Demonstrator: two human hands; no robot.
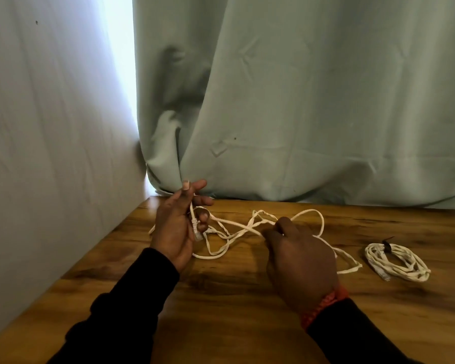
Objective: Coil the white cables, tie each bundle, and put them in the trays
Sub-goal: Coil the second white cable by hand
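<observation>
We see a pale green curtain filling the far side, a grey wall on the left. Wooden table spans the near half. Loose white cable sprawls in tangled loops across the table's far middle, between both hands. Right hand sits palm down over the loops, fingers curled and pinching a strand at its far tip – orange band at the wrist. Left hand is raised palm-right, fingers curled round the cable's end, plug hanging by the palm. Coiled bundle lies far right, apart from the hands – black tie on its far edge.
</observation>
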